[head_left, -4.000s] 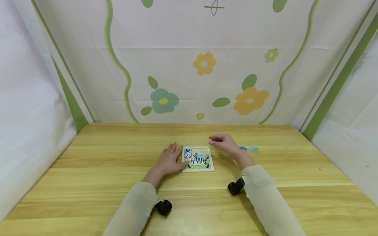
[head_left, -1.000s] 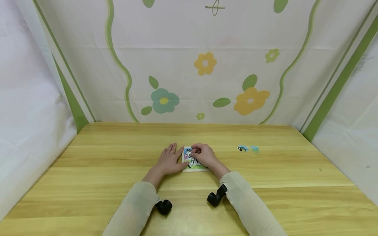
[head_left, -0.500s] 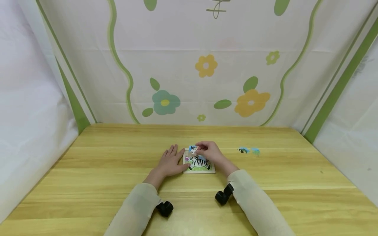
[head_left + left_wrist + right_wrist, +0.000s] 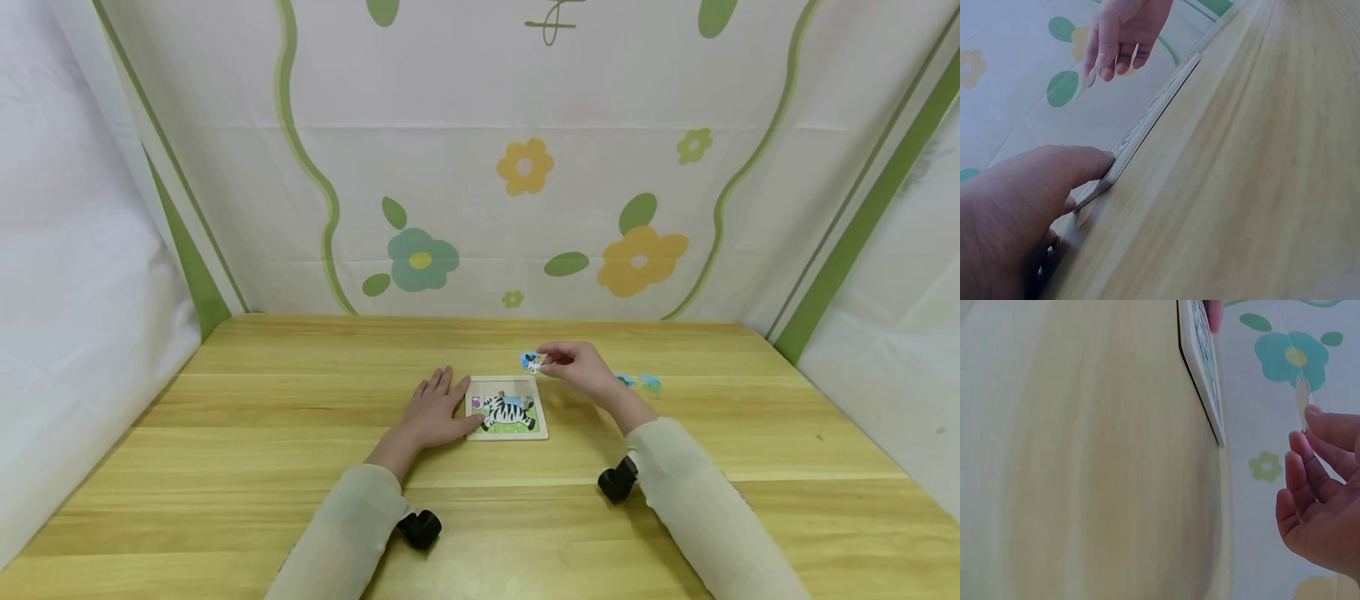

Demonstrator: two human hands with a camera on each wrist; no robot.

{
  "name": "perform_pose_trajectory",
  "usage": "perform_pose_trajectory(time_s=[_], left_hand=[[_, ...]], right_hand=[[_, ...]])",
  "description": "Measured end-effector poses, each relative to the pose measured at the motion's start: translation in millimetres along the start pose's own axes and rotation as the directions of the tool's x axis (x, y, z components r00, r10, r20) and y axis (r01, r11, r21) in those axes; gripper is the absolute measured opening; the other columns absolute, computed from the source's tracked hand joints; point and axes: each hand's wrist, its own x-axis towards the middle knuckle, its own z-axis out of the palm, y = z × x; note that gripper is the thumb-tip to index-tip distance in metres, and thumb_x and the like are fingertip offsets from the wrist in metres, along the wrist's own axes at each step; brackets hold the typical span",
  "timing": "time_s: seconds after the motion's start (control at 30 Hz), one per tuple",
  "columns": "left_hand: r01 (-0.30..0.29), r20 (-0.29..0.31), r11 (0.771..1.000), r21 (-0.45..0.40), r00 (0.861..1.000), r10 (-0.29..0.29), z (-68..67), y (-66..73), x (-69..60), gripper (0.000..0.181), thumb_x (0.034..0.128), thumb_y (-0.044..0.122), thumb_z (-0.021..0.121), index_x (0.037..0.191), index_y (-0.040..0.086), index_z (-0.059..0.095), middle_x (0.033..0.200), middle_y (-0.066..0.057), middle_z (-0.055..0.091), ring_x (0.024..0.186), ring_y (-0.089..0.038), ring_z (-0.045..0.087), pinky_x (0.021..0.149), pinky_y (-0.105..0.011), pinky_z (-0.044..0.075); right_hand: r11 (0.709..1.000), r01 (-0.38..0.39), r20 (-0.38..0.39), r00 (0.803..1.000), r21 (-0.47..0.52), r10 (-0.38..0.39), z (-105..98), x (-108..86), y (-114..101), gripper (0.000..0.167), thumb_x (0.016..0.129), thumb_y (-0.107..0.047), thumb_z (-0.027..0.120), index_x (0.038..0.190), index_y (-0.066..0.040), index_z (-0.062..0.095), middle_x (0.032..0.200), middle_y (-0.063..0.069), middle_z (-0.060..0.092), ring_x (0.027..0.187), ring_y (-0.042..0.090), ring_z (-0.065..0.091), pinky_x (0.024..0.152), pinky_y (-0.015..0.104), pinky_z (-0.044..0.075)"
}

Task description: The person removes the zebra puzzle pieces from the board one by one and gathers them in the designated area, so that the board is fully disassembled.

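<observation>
A square zebra jigsaw puzzle (image 4: pixel 507 414) lies on the table in a pale wooden frame; its upper part shows bare backing. My left hand (image 4: pixel 432 417) rests flat at the frame's left side, with the thumb on its edge. Beyond the frame's upper right corner, my right hand (image 4: pixel 579 372) pinches a puzzle piece (image 4: pixel 531 362) between thumb and index finger, raised off the table. Blue sky and the zebra's striped head are printed on that piece. The right wrist view shows the same piece (image 4: pixel 1302 400) edge-on, the other fingers loosely curled.
Two loose puzzle pieces lie right of the frame: a blue and green piece (image 4: pixel 651 385), and another piece (image 4: pixel 626 380) partly hidden by the right wrist. A white flowered cloth (image 4: pixel 465 167) stands behind the wooden table (image 4: pixel 300 433).
My right hand has lifted the zebra-head piece out of the puzzle's upper left and carried it up and to the right, exposing the backing. My left hand has stayed in place.
</observation>
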Motion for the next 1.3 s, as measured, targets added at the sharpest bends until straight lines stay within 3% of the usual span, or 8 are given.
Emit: perform_pose_trajectory(time_s=[0.27,0.53,0.63,0.8,1.07,1.3], left_hand=[[-0.003,0.007,1.000,-0.006,1.000,0.003,-0.3,0.9,-1.0,0.070,0.0827,0.052,0.042,0.136,0.010,0.027,0.139,-0.021,0.011,0.128,-0.031,0.005,0.100,-0.045,0.006],[-0.004,0.003,1.000,-0.009,1.000,0.004,-1.2,0.6,-0.7,0.069,0.0830,0.051,0.042,0.136,0.009,0.027,0.139,-0.021,0.011,0.127,-0.031,0.004,0.099,-0.045,0.006],[-0.001,0.003,1.000,-0.004,1.000,0.001,-0.8,0.3,-0.7,0.070,0.0828,0.052,0.042,0.136,0.009,0.027,0.139,-0.021,0.011,0.127,-0.031,0.004,0.099,-0.045,0.006],[-0.005,0.001,1.000,-0.003,1.000,0.005,0.4,-0.8,-0.2,0.070,0.0826,0.052,0.042,0.136,0.010,0.028,0.139,-0.021,0.012,0.127,-0.031,0.005,0.099,-0.045,0.006],[-0.007,0.000,1.000,-0.002,1.000,0.007,1.4,-1.0,0.8,0.069,0.0825,0.052,0.043,0.136,0.010,0.028,0.139,-0.021,0.012,0.127,-0.031,0.005,0.099,-0.045,0.006],[-0.004,-0.001,1.000,-0.005,1.000,0.004,2.5,-1.9,1.2,0.069,0.0827,0.051,0.043,0.136,0.010,0.028,0.139,-0.021,0.012,0.128,-0.031,0.004,0.099,-0.045,0.006]], right_hand=[[0.999,-0.021,-0.022,1.000,0.027,0.021,-30.0,-8.9,18.1,0.033,0.082,-0.010,0.059,0.113,0.000,0.055,0.088,0.012,0.057,0.081,0.022,0.051,0.078,0.044,0.041],[0.998,-0.068,-0.053,0.996,-0.003,0.068,-50.1,-15.7,33.5,0.034,0.084,-0.012,0.057,0.115,0.001,0.053,0.091,0.013,0.055,0.082,0.026,0.049,0.067,0.040,0.041],[0.998,-0.059,-0.049,0.997,-0.011,0.058,-52.6,-16.7,35.4,0.034,0.084,-0.010,0.056,0.114,0.004,0.052,0.091,0.014,0.055,0.084,0.028,0.049,0.071,0.042,0.042],[0.998,-0.054,-0.049,0.997,-0.023,0.053,-55.5,-17.5,43.0,0.032,0.084,-0.007,0.056,0.112,0.006,0.053,0.088,0.015,0.056,0.084,0.034,0.049,0.064,0.037,0.043],[0.993,-0.079,-0.042,0.996,-0.085,0.076,-61.2,-16.9,62.4,0.032,0.082,-0.008,0.058,0.111,0.005,0.054,0.085,0.011,0.058,0.077,0.019,0.051,0.063,0.029,0.043],[0.993,-0.058,-0.050,0.997,-0.100,0.053,-59.3,-16.3,70.5,0.030,0.081,-0.005,0.059,0.108,0.007,0.056,0.085,0.012,0.060,0.077,0.017,0.054,0.066,0.025,0.043]])
